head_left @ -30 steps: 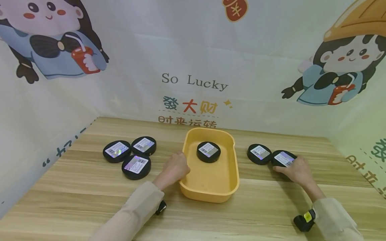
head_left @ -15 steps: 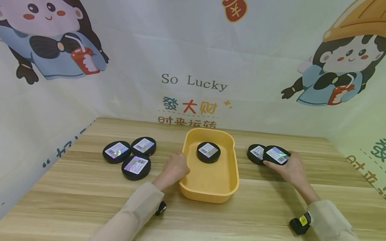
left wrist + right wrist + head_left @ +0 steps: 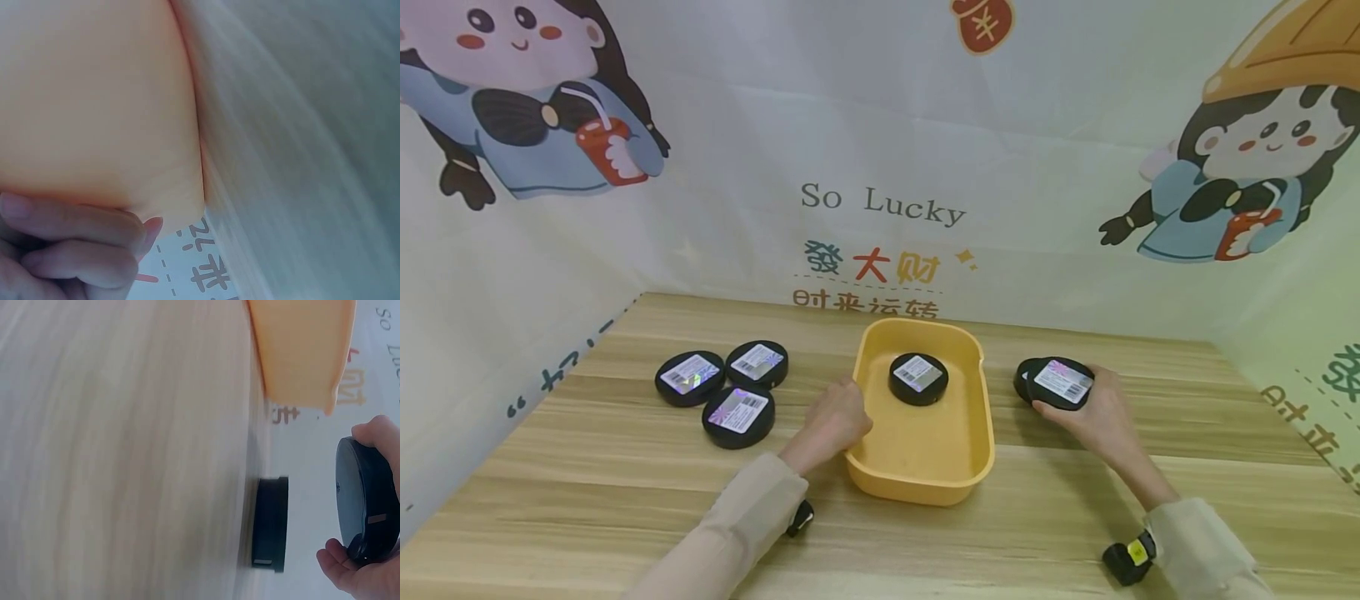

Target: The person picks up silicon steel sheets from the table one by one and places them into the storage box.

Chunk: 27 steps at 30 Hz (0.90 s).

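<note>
My left hand (image 3: 837,417) grips the left rim of a yellow plastic bin (image 3: 910,454); curled fingers (image 3: 94,259) show against its wall in the left wrist view. Inside the bin lies one round black disc-shaped case (image 3: 918,367) with a white label. To the bin's right, my right hand (image 3: 1105,421) holds a similar black case (image 3: 1060,383) by its edge, label up. The right wrist view shows this held case (image 3: 375,500) raised off the table, thumb and fingers on opposite edges. Another black case (image 3: 270,525) stands on the table below, mostly covered in the head view.
Several more of these pieces lie left of the bin: a rear left case (image 3: 691,378), a rear right case (image 3: 757,363) and a front case (image 3: 739,415), close together. Behind the wooden table (image 3: 1037,533) hangs a printed cloth backdrop (image 3: 1060,183).
My right hand has lifted the black case off the table and carried it left, over the neighbouring case. My left hand stays on the bin's rim.
</note>
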Available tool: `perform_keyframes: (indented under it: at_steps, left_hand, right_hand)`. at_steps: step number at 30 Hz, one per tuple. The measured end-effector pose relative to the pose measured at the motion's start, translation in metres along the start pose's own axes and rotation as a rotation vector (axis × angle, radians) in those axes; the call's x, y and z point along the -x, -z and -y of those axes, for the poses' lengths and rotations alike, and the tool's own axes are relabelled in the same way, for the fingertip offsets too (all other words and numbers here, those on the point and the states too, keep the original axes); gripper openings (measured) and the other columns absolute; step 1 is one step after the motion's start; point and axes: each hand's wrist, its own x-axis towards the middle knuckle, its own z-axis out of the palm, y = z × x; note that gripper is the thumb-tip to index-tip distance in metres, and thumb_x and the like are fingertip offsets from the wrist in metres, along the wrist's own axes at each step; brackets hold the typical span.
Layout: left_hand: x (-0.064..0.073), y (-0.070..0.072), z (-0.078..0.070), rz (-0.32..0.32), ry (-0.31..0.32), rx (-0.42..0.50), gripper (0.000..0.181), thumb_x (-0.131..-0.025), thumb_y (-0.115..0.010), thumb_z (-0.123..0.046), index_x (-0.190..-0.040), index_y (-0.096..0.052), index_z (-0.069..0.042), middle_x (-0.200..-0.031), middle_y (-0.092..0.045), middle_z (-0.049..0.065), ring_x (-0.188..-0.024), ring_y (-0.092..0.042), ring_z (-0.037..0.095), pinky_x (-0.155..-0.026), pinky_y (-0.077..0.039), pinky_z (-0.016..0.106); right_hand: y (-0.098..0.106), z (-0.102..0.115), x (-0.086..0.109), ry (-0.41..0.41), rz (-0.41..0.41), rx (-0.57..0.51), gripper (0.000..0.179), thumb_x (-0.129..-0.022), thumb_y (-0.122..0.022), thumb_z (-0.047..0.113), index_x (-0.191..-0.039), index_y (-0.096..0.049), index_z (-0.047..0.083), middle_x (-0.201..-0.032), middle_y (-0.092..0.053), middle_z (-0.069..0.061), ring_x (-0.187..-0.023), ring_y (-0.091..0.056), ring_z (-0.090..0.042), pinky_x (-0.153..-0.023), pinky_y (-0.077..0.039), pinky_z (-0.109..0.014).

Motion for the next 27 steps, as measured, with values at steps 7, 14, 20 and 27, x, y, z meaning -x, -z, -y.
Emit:
perform_keyframes:
  at_steps: [7,14,20,27]
  left_hand:
    - [0.001,0.001,0.0,-0.009,-0.016,0.0,0.029,-0.073,-0.061,-0.006,-0.096,-0.049,0.007,-0.077,-0.051,0.014,-0.067,-0.051,0.024,-0.056,-0.044,0.034]
    - [0.001,0.001,0.001,-0.008,-0.02,0.004,0.028,-0.073,-0.06,-0.006,-0.095,-0.049,0.007,-0.076,-0.051,0.014,-0.067,-0.051,0.024,-0.056,-0.044,0.035]
    - [0.001,0.001,0.0,-0.001,-0.007,-0.008,0.029,-0.074,-0.061,-0.007,-0.096,-0.048,0.007,-0.076,-0.051,0.014,-0.067,-0.051,0.024,-0.056,-0.044,0.034]
    - [0.001,0.002,0.0,-0.003,-0.002,-0.019,0.028,-0.074,-0.062,-0.008,-0.094,-0.049,0.006,-0.076,-0.05,0.013,-0.067,-0.051,0.024,-0.056,-0.043,0.034]
  right_hand:
    - [-0.003,0.013,0.002,0.048,0.006,-0.031,0.087,-0.069,-0.072,0.032,-0.125,-0.027,-0.017,-0.117,-0.039,-0.034,-0.105,-0.041,-0.045,-0.087,-0.035,-0.054]
    - [-0.008,0.028,0.001,0.083,0.019,-0.083,0.085,-0.069,-0.072,0.031,-0.126,-0.028,-0.014,-0.118,-0.04,-0.031,-0.105,-0.043,-0.041,-0.088,-0.036,-0.052]
    - [-0.016,0.039,-0.001,0.114,0.025,-0.122,0.083,-0.067,-0.074,0.029,-0.125,-0.031,-0.012,-0.119,-0.041,-0.029,-0.106,-0.042,-0.04,-0.089,-0.035,-0.051]
    - [-0.021,0.052,-0.004,0.101,0.037,-0.143,0.082,-0.068,-0.072,0.031,-0.127,-0.031,-0.008,-0.12,-0.041,-0.025,-0.107,-0.042,-0.038,-0.089,-0.036,-0.05]
